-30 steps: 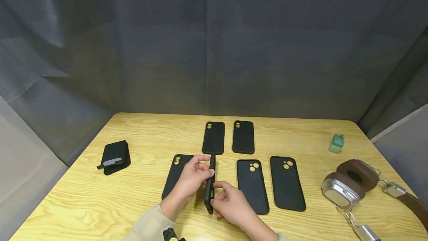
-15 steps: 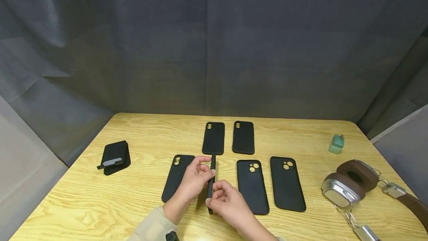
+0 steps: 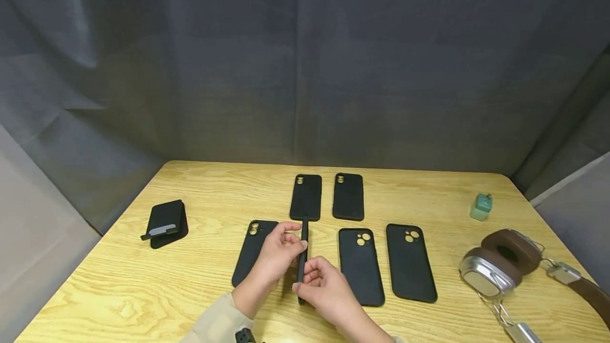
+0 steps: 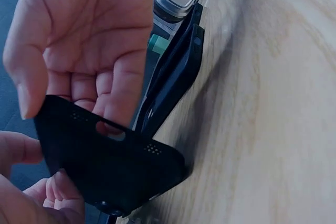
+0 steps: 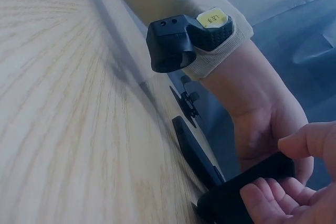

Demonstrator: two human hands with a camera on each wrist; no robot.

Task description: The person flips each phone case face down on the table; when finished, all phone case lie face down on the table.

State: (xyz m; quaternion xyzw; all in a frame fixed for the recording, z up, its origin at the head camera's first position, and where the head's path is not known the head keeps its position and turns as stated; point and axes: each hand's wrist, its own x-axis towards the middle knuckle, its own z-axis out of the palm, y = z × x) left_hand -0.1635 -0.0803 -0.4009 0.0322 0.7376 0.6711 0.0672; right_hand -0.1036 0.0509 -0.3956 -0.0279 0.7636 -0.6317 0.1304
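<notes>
A black phone case (image 3: 303,258) stands on its long edge between my hands, near the table's front. My left hand (image 3: 275,254) pinches its upper part between thumb and fingers. At the near end, my right hand (image 3: 328,291) holds it with the thumb over the corner and the fingers curled behind. The left wrist view shows the held case's end (image 4: 121,153), with a port cutout and small speaker holes. Another black phone case (image 3: 251,250) lies flat beside my left hand, partly covered by it. To the right lie two more, a nearer case (image 3: 361,269) and a farther-right case (image 3: 411,262).
Two flat phone cases lie at the back, a left one (image 3: 305,198) and a right one (image 3: 348,197). A black folding stand (image 3: 166,222) is on the left. Brown and silver headphones (image 3: 498,258) and a small green box-like item (image 3: 481,207) occupy the right side.
The held case has turned to show a thinner edge. My right thumb has shifted from its side to over its near end. The left hand keeps its hold, almost unmoved.
</notes>
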